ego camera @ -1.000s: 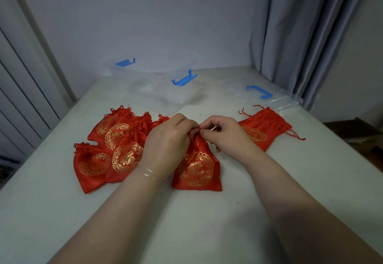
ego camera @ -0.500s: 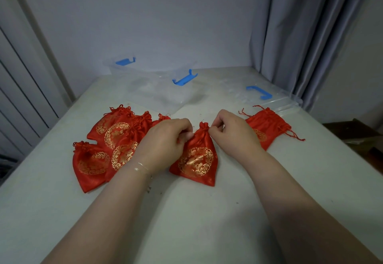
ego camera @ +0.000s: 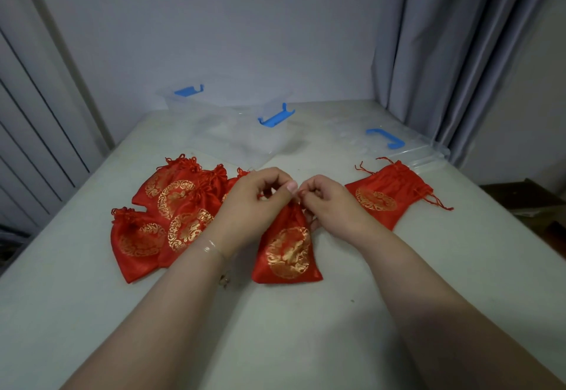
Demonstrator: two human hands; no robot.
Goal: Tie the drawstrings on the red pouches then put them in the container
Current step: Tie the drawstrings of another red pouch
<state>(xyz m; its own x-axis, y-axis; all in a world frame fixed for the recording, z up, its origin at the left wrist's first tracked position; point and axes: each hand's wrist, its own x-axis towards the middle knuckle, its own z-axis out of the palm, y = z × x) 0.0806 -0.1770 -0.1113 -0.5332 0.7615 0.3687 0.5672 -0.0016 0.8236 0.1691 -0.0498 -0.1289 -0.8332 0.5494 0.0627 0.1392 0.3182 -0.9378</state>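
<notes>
Hands raised, red pouch (ego camera: 286, 245) neck cinched

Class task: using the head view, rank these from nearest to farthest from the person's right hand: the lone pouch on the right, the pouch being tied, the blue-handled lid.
From the right hand:
1. Pouch being tied, under the fingers.
2. Lone pouch, just right.
3. Blue-handled lid, back right.

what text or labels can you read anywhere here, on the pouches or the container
None: no readable words, numbers or brand marks show in this view.
The red pouches, such as the one under the hands, bear only round gold ornamental patterns, not legible text.
The clear container and the lid carry blue clips but no visible label.
</notes>
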